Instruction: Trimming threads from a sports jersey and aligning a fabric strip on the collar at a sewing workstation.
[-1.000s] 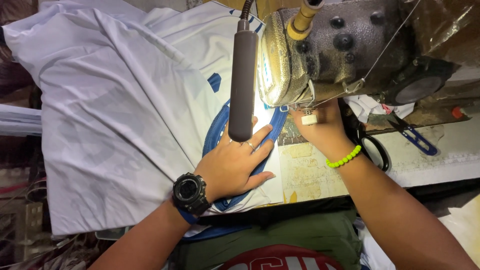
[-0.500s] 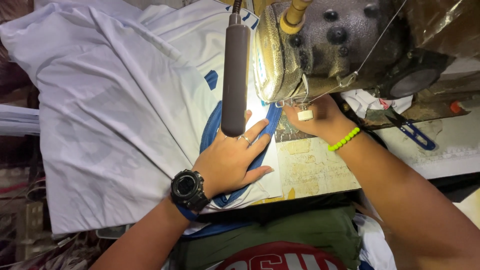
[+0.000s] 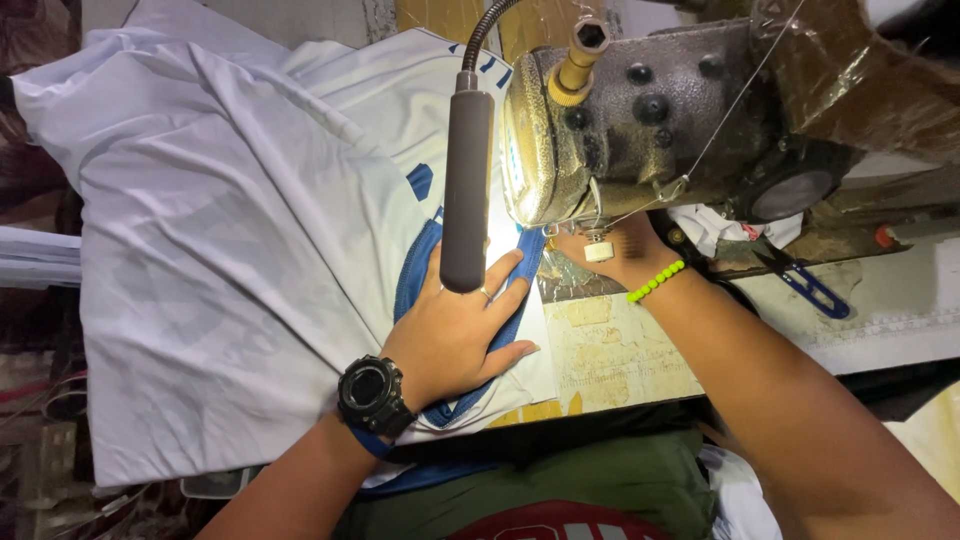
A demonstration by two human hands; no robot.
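My left hand (image 3: pixel 455 335), with a black watch on the wrist, lies flat with fingers spread on a white garment (image 3: pixel 240 260), pressing its blue collar band (image 3: pixel 415 270) onto the table. My right hand (image 3: pixel 610 262), wearing a green bead bracelet, reaches under the head of the sewing machine (image 3: pixel 650 120) beside the needle area; its fingers are mostly hidden by the machine, so I cannot tell what they hold. A lamp on a grey flexible arm (image 3: pixel 466 190) hangs over the left hand and lights the fabric.
The white garment spreads over the table's left side and hangs off its edge. Blue-handled scissors (image 3: pixel 815 290) lie to the right of the machine on the worn table (image 3: pixel 620 350). White cloth scraps sit behind the right wrist.
My left hand has slid a little forward along the blue band toward the needle. The right hand has moved further under the machine head.
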